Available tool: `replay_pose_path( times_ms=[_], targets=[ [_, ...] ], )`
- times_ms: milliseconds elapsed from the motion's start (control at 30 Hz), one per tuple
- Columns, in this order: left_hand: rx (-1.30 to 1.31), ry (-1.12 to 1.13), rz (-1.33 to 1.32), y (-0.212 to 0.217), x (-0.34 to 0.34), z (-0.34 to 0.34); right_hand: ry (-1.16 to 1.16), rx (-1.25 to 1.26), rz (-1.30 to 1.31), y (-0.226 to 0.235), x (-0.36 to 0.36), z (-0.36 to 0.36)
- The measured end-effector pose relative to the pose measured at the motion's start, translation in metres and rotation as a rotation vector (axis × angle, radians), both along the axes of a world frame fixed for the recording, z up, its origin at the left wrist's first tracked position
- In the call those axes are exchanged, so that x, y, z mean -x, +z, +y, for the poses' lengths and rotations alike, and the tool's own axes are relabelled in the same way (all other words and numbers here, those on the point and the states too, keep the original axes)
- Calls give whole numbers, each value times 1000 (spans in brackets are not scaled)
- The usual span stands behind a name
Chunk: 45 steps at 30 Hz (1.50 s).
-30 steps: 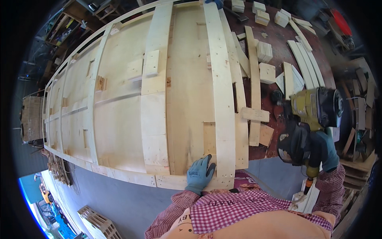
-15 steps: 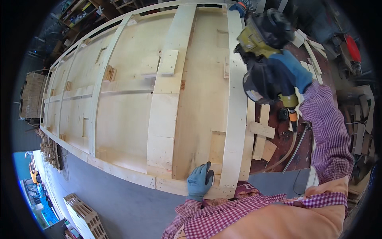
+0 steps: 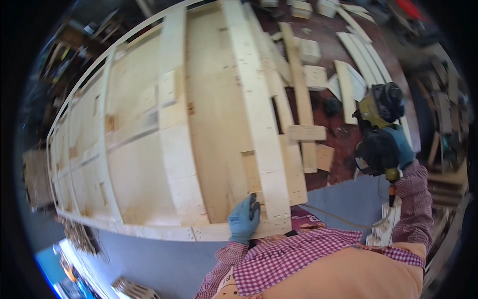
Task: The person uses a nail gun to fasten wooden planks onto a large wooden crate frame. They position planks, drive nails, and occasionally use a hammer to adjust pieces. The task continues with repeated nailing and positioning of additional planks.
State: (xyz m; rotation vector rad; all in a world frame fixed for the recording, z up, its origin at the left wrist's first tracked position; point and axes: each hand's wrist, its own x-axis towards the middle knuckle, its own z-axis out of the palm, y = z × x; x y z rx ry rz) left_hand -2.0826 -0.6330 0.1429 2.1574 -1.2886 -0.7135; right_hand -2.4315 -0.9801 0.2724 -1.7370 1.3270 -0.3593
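Note:
A large wooden panel frame [image 3: 175,149], with pale boards across a plywood sheet, stretches away from me to the left. My left hand [image 3: 243,219], in a blue glove with dark fingertips, is closed over its near rail, close to the right corner. Off to the right, my right hand [image 3: 400,144], gloved in blue too, grips a yellow and black coil nail gun [image 3: 372,114]. The nail gun is apart from the frame. From its orange fitting, an air hose [image 3: 343,220] curves down and back left towards the frame.
Beyond the frame's right edge, a dark red tabletop [image 3: 341,144] carries loose boards [image 3: 298,94] and small wood blocks [image 3: 314,77]. Scrap timber [image 3: 450,99] is piled at the far right. A slatted wooden piece [image 3: 134,288] sits on the grey floor at lower left.
My right hand has carried the nail gun right and nearer to me, away from the frame's end board. The view has shifted right. Another blue glove at the frame's far corner is out of view.

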Motion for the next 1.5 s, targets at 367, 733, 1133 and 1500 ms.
replay_pose_path(
  times_ms=[367, 733, 1133, 1500],
  targets=[
    [-102, -59, -38, -3, 5, -7, -507, 143, 437, -159, 171, -22],
    [-118, 46, -23, 0, 1, 1, -433, 137, 909, -210, 99, 2],
    [-1, 67, -69, 0, 4, 0, -476, 147, 817, -278, 150, -52],
    [268, 51, -15, 3, 4, 20, -201, 625, 504, -199, -19, 83]
  ],
)
